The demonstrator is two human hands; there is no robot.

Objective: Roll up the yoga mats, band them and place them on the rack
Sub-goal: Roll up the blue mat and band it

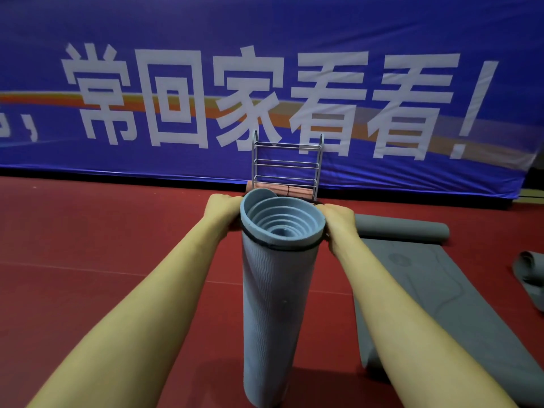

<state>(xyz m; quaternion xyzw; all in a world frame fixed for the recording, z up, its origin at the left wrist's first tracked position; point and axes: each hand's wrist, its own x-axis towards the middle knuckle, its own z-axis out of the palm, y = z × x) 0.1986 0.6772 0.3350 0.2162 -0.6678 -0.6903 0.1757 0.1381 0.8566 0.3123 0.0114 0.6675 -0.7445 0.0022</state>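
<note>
A rolled light-blue yoga mat (pixel 276 304) stands upright on the red floor in front of me, its spiral top end facing the camera. A thin black band (pixel 282 248) circles the roll just below the top rim. My left hand (pixel 222 210) grips the left side of the top end, at the band. My right hand (pixel 338 222) grips the right side in the same way. Beyond the roll, a grey metal rack (pixel 287 166) stands against the blue banner, with a rolled pink mat (pixel 282 189) on its lowest shelf.
A grey mat (pixel 435 290) lies part unrolled on the floor to my right, its rolled end at the far side. Another grey rolled mat (pixel 530 275) sits at the right edge. A blue banner (pixel 265 83) with white characters closes off the back.
</note>
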